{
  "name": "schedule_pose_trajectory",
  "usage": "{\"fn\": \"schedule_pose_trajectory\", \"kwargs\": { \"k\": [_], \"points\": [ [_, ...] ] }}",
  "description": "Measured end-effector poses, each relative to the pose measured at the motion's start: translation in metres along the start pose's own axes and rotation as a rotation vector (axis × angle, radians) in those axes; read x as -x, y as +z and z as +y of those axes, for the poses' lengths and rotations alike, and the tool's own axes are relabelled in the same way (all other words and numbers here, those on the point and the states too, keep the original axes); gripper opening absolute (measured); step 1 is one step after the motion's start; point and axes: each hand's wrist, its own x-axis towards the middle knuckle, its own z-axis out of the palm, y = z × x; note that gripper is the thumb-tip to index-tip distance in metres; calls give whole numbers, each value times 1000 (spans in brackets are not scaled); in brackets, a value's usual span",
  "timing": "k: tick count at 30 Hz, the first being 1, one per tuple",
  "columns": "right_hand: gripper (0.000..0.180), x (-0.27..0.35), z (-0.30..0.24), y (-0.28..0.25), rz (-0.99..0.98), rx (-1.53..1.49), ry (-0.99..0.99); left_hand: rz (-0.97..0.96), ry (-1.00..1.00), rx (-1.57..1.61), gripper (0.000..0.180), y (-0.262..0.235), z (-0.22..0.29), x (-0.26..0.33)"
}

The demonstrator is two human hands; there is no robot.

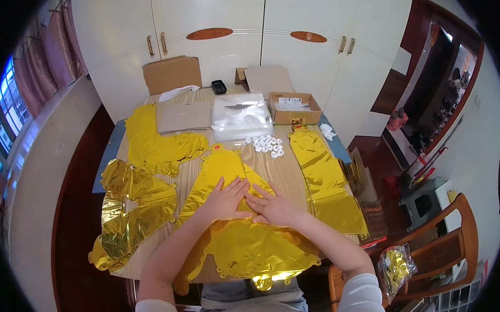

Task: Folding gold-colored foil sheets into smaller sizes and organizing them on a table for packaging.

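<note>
So, both hands are palm-down and flat on a deflated gold foil balloon (254, 248), right in the middle of a wood-grain table (288, 180). The left hand (225, 200) comes in from 7 o'clock, fingers straight, slightly spread and aimed toward 1. The right hand (274, 206) comes in from 5, elbow bent outward, fingers extended toward 10. Fingertips nearly meet, thumbs angle in toward each other below. Both are opened out and pressing on the foil rather than gripping it; can't tell if the thumbs catch its folded edge. The foil's lower part spreads toward 6 o'clock, over the near table edge.

Further out, there's a crinkled shiny gold foil sheet (139, 207) at 9, a bent gold foil balloon (144, 143) at 10, and a long gold foil strip (324, 184) between 2 and 3. At 12 sits a bunch of small white rolls (264, 145), with a stack of clear plastic bags (240, 122) behind. An open cardboard box (294, 116) is just short of 1. Near 4, a clear packet of gold foil (396, 268) is by a wooden chair (467, 238).
</note>
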Motion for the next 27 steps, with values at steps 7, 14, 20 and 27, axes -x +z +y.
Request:
{"fn": "schedule_pose_trajectory", "kwargs": {
  "k": [7, 14, 20, 27],
  "points": [
    [55, 31, -17, -1, -1, -118, -28, -10, 4, 27, 103, -1, -1, 1],
    [56, 94, -53, -29, -47, -240, 16, -35, -16, 15, 105, -4, 0, 0],
    [50, 169, -90, -45, 7, -412, 249, -7, -15, 24, 104, -3, 3, 0],
    [17, 208, -139, -4, 650, -1217, 1152, 37, -8, 40, 103, 0, 0, 2]
  ]
}}
